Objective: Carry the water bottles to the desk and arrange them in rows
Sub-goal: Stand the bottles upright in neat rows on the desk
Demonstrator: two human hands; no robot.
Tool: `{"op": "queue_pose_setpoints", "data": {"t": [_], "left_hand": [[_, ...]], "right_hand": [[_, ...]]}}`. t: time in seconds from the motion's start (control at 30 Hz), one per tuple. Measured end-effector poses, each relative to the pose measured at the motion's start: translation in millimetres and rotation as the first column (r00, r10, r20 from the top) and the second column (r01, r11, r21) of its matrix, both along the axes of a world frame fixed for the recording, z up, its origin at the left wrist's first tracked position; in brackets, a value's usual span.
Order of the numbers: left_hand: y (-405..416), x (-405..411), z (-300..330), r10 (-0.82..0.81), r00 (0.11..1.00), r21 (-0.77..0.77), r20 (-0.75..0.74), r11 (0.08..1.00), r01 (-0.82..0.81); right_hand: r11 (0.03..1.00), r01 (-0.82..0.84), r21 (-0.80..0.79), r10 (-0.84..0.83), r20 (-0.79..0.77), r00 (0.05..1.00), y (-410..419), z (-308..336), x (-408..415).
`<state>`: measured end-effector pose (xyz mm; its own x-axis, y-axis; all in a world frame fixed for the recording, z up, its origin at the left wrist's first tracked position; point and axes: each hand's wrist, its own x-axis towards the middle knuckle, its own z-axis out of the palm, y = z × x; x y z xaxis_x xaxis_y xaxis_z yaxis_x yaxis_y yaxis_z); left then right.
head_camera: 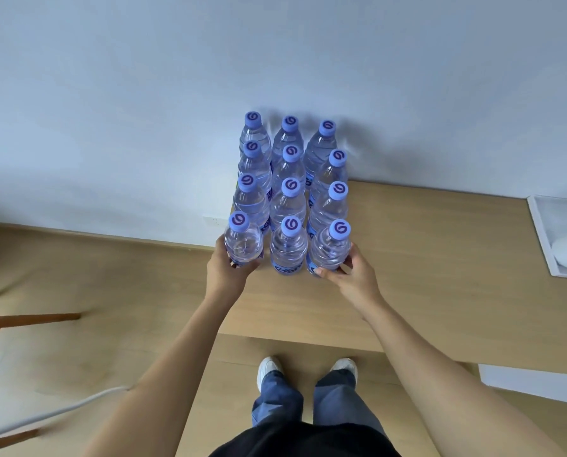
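Each hand — left hand [225, 271], right hand [348, 272] — wraps its grip round a front-corner bottle [243, 246], likely nudging the rows straight on the worktop [423, 258].

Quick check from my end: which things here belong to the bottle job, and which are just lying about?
Job:
water bottles, twelve, three columns of four
desk
left hand gripping front-left bottle
right hand gripping front-right bottle

Lying about:
white tray
wooden chair
white cable
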<state>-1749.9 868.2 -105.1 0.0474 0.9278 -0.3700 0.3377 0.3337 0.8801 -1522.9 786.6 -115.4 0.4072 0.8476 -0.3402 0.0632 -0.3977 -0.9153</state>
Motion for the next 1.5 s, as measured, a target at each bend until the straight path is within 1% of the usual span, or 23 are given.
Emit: {"op": "queue_pose_setpoints", "data": {"t": [0.17, 0.57, 0.7, 0.8, 0.9, 0.93, 1.0, 1.1, 1.2, 1.3, 1.4, 1.5], "left_hand": [[1, 4, 1, -0.063, 0.998, 0.004, -0.011, 0.998, 0.063], [-1, 7, 0, -0.051, 0.999, 0.024, 0.006, 0.998, 0.05], [0, 6, 2, -0.053, 0.998, 0.001, 0.016, 0.999, 0.053], [4, 0, 4, -0.097, 0.995, -0.038, 0.015, 0.994, 0.098], [10, -13, 5, -0.179, 0.983, -0.076, 0.032, 0.98, 0.181], [14, -17, 6, -0.18, 0.983, -0.09, 0.028, 0.979, 0.182], [23, -24, 9, -0.116, 0.993, -0.135, 0.024, 0.984, 0.118], [41, -28, 14, -0.032, 0.997, -0.177, 0.074, 0.983, 0.045], [56, -23, 18, -0.016, 0.991, -0.177, 0.135, 0.983, 0.04], [68, -13, 23, -0.024, 0.987, -0.19, 0.157, 0.98, 0.054], [75, -7, 24, -0.065, 0.976, -0.228, 0.21, 0.967, 0.113], [79, -4, 24, -0.045, 0.963, -0.275, 0.265, 0.954, 0.12]], "right_hand": [[1.0, 0.01, 0.005, -0.01, 0.012, 1.0, 1, 0, -5], [1.0, 0.008, 0.022, -0.009, 0.055, 0.998, 2, 5, -11], [1.0, -0.026, 0.005, 0.026, 0.041, 0.999, 1, 5, -9], [0.998, -0.056, -0.013, 0.056, 0.029, 0.998, -1, 3, -4], [0.999, -0.029, -0.033, 0.03, 0.045, 0.999, 0, 3, 2], [0.999, -0.008, -0.04, 0.01, 0.041, 0.999, 2, 3, 5], [0.998, 0.043, -0.054, -0.042, 0.033, 0.999, 8, 4, 12], [0.997, 0.061, -0.051, -0.059, 0.054, 0.997, 21, 10, 26], [0.999, 0.027, -0.03, -0.026, 0.032, 0.999, 32, 18, 40], [0.999, -0.025, -0.041, 0.024, -0.005, 1.0, 43, 23, 50], [0.994, -0.099, -0.05, 0.096, -0.052, 0.994, 55, 24, 54], [0.987, -0.152, -0.058, 0.148, -0.066, 0.987, 61, 21, 56]]}}
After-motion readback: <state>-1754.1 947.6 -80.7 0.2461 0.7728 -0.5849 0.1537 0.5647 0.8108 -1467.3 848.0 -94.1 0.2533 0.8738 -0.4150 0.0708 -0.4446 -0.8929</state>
